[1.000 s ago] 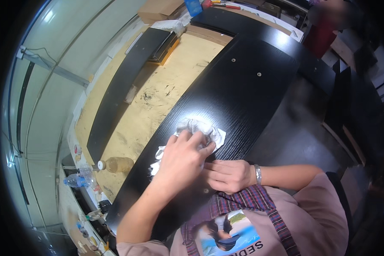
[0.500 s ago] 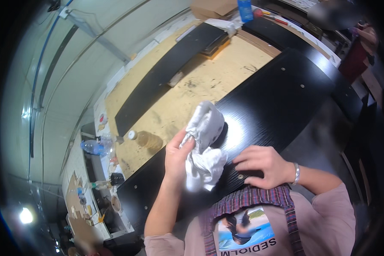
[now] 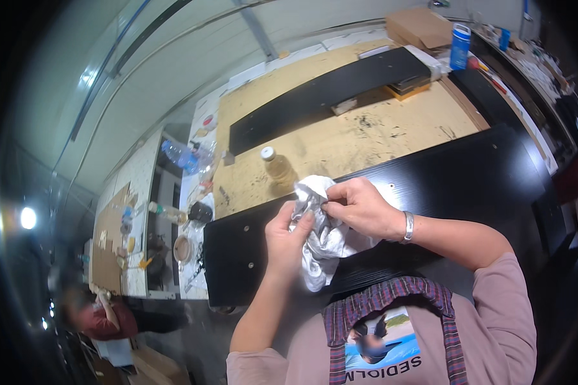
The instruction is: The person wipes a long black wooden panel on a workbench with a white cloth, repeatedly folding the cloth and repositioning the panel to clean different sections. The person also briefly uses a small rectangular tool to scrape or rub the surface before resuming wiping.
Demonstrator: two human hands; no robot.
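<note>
A crumpled white cloth [image 3: 324, 240] is bunched between my two hands, above the near edge of a long black panel [image 3: 443, 173]. My left hand [image 3: 287, 236] grips its left side, thumb pressed on top. With thumb and fingers pinched together, my right hand [image 3: 364, 208] holds the cloth's upper right part. Just beyond the cloth stands a bottle of yellowish liquid [image 3: 279, 168] with a white cap. Small round metal fittings dot the panel's glossy face.
A curved black panel [image 3: 327, 86] rests on blocks on the yellowish table board [image 3: 250, 183]. Far right stands a blue bottle [image 3: 460, 47] near a cardboard box [image 3: 419, 29]. Plastic bottles [image 3: 181, 156] and a dark cup [image 3: 200, 212] sit at left. Another person [image 3: 103, 316] is at lower left.
My right hand has lifted off the black panel and taken hold of the cloth beside my left hand. The view has turned, so the table appears shifted right.
</note>
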